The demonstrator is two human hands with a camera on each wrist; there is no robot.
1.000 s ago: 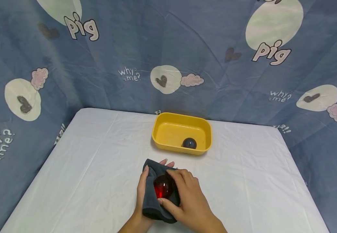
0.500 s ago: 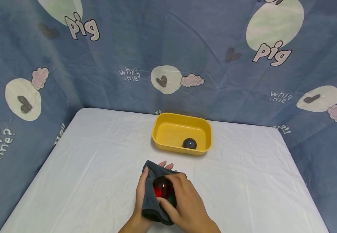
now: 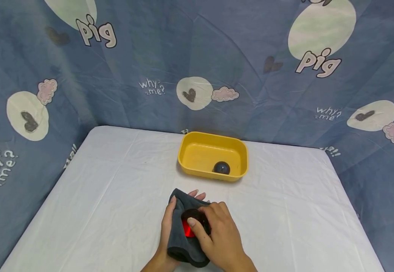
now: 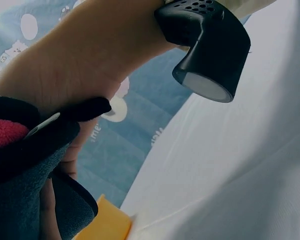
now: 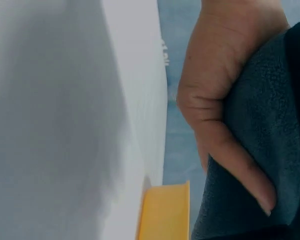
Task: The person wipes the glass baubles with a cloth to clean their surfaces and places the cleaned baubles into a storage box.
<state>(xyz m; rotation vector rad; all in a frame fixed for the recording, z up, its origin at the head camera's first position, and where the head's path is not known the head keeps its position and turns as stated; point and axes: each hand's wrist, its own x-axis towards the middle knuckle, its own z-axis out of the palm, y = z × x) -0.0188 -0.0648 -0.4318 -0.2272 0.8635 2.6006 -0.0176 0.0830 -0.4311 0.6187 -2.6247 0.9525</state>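
Note:
My left hand [image 3: 165, 228] lies under a dark grey-blue cloth [image 3: 178, 240] and holds it, the thumb over its left edge and fingertips showing past the far side. A glossy dark ball [image 3: 189, 228] with a bright red side rests on the cloth. My right hand [image 3: 222, 238] grips the ball, thumb across its top and fingers curled at its right side. In the left wrist view the cloth [image 4: 20, 200] has black trim and surrounds a fuzzy pink-red patch [image 4: 5, 134]. The left thumb [image 5: 242, 167] presses the cloth in the right wrist view.
Beyond the hands stands a yellow tray [image 3: 200, 173] with a dark ball [image 3: 222, 167] in its near right corner. A white sheet [image 3: 115, 196] covers the table. Printed blue curtains [image 3: 132, 109] hang at the back and sides. A black wrist camera [image 4: 215, 55] sits on the right arm.
The right thumb has moved up from the ball's lower edge across its top. Both hands, cloth and ball have shifted slightly toward the near side. The tray and its ball have not moved.

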